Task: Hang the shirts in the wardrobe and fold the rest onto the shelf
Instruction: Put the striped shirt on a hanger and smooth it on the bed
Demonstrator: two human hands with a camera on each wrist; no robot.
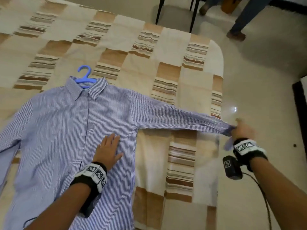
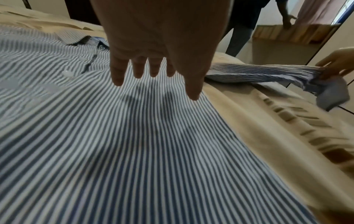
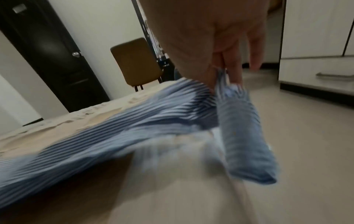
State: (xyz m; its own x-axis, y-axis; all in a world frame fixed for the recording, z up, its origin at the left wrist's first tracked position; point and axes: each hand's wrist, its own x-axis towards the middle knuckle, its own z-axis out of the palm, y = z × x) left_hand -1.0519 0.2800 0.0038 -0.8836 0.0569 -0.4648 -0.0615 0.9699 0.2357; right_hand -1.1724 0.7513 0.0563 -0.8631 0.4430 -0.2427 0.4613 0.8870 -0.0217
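On bed [image 1: 174,52]: shirt [image 1: 63,122] w/ hanger [image 1: 84,75] inside; L hand [image 1: 108,149] flat, R hand [image 1: 243,130] pinching cuff [image 1: 230,131].

Dim indoor light, soft shadows, heavy motion blur, wide-angle distortion.

Bed [image 1: 167,47]: I stand at its near edge; a beige patchwork cover with brown striped squares spreads to the rounded far right corner.
Floor [image 1: 265,80]: pale and glossy past the bed's right edge, with a bright glare spot of light on it.
Chair [image 3: 137,63]: tan padded back on dark legs, beyond the bed's far edge.
Door [image 3: 47,50]: dark, with a round metal knob, set in a white wall [image 3: 99,27].
Cabinet [image 3: 316,66]: white, with a bar handle, to my right.
Bystander's legs [image 1: 245,15]: in jeans, beside the chair.
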